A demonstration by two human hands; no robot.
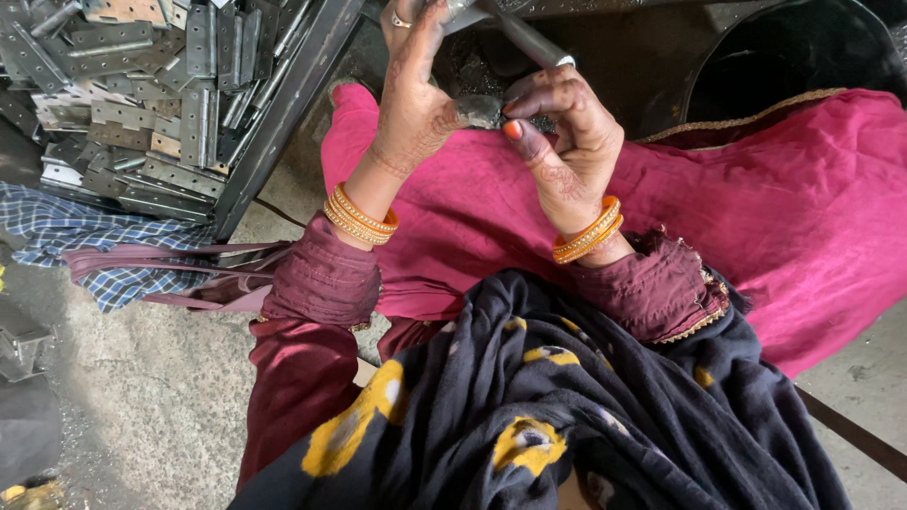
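My left hand (413,99) and my right hand (565,142) meet over my lap, both pinching a small grey metal part (479,110) between thumb and fingers. A thin metal rod (525,40) rises from above my right hand toward the top edge. Both wrists carry orange bangles (359,216). My pink garment (756,208) lies under the hands, and a black scarf with yellow spots (529,406) fills the near foreground.
A dark metal tray (283,113) at the upper left holds a heap of several grey metal hinges (132,85). A blue checked cloth (66,231) lies beside it on the concrete floor. A black tub (794,52) stands at the upper right.
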